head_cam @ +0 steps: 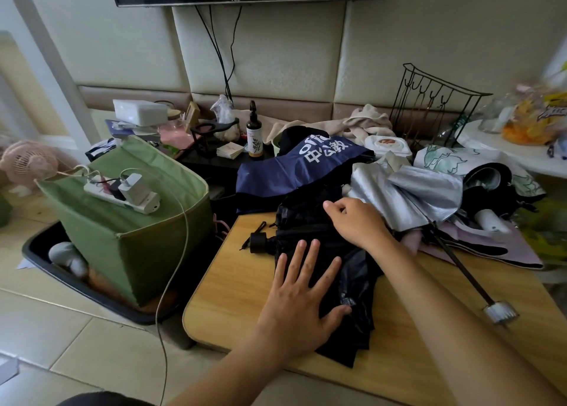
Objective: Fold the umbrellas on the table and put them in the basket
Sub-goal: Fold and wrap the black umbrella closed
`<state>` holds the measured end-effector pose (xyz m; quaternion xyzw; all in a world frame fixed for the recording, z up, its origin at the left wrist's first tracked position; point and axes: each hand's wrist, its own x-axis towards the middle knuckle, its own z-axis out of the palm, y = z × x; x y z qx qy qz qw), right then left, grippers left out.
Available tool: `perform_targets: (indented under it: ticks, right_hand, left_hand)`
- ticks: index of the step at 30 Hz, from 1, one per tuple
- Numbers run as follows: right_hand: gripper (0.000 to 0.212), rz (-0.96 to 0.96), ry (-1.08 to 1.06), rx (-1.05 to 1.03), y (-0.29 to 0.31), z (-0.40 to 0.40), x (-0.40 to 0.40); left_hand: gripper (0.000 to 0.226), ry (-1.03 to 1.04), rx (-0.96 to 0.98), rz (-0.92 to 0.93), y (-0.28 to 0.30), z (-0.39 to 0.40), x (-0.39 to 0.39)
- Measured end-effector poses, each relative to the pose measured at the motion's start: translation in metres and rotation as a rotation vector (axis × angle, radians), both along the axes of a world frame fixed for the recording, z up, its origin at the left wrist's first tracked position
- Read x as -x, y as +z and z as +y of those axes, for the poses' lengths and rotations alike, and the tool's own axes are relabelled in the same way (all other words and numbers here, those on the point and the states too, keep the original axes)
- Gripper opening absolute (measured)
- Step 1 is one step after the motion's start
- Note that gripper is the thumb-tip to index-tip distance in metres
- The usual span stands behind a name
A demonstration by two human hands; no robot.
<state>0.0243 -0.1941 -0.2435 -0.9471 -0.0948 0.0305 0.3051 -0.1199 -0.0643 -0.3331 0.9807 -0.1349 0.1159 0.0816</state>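
Observation:
A collapsed black umbrella (310,224) lies across the wooden table (233,310), its black handle (257,242) pointing left. My left hand (302,298) presses flat on its loose canopy, fingers spread. My right hand (356,221) rests on the upper folds, with the fingers curled and pinching the black fabric. Behind lie a navy umbrella with white lettering (294,169), a silver one (408,197) with a long dark shaft ending in a silver handle (500,312), and a white floral one (454,160). The green fabric basket (138,246) stands on the floor to the left.
A white power strip with chargers (129,192) lies across the basket's top, its cable hanging down the front. The basket sits in a black tray (101,295). A bottle (254,136), boxes and a wire rack (435,105) crowd the back. A pink fan (27,163) stands far left.

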Motion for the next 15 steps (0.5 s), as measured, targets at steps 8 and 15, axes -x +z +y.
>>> perform_targets:
  ticks: [8,15]
  right_hand:
    - [0.023,0.131,0.145,-0.406,-0.003,0.008,0.001]
    - [0.042,0.219,0.013,-0.815,0.022,-0.008,0.029]
  left_hand:
    - [0.076,0.006,0.0,0.004,0.0,0.0,0.0]
    - [0.076,-0.006,0.019,0.022,0.002,0.001,0.0]
